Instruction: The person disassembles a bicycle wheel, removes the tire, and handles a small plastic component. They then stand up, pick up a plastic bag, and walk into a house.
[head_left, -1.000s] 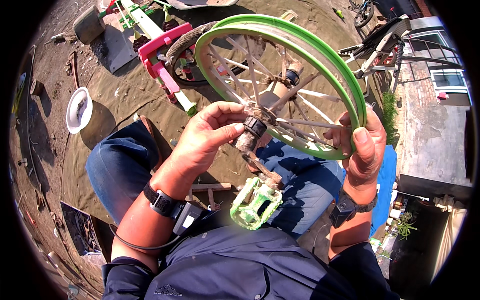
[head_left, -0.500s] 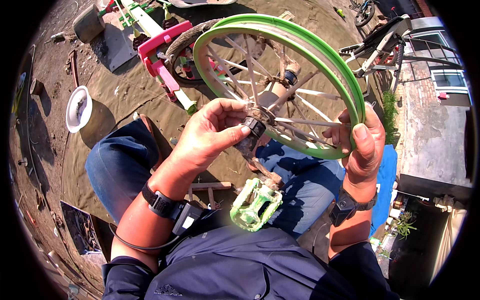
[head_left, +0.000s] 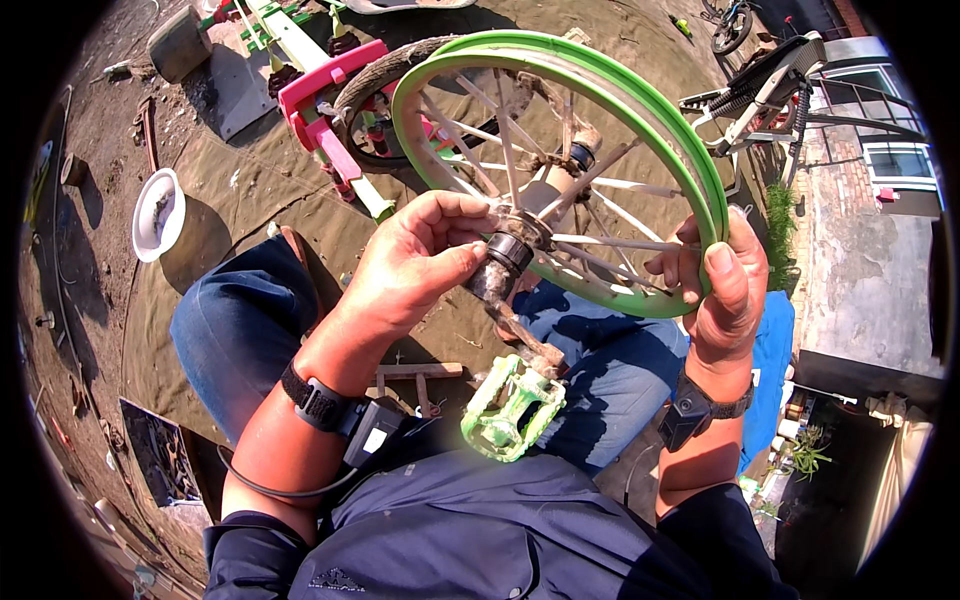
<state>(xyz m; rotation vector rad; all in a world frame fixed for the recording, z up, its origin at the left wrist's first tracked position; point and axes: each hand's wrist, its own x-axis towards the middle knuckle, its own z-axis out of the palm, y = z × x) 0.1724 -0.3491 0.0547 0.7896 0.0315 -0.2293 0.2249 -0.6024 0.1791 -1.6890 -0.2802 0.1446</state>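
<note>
I hold a green wheel rim (head_left: 690,140) with pale spokes tilted over my lap. My left hand (head_left: 420,255) pinches the black collar (head_left: 508,252) on the dirty hub, thumb on it and fingers curled beside it. My right hand (head_left: 722,285) is wrapped round the rim's right side, some fingers reaching among the spokes. From the hub a grimy crank arm (head_left: 525,335) runs down toward me to a pale green pedal (head_left: 510,410), just above my lap.
Beyond lie a pink-and-green frame (head_left: 325,75) and a tyred wheel (head_left: 350,110) on a brown tarp. A white bowl (head_left: 160,215) and metal tool box (head_left: 160,450) are at left; a black-and-white frame (head_left: 760,100) and blue cloth (head_left: 770,370) at right.
The wheel and both hands shift only very slightly. The left thumb stays on the collar and the right hand keeps its grip on the rim.
</note>
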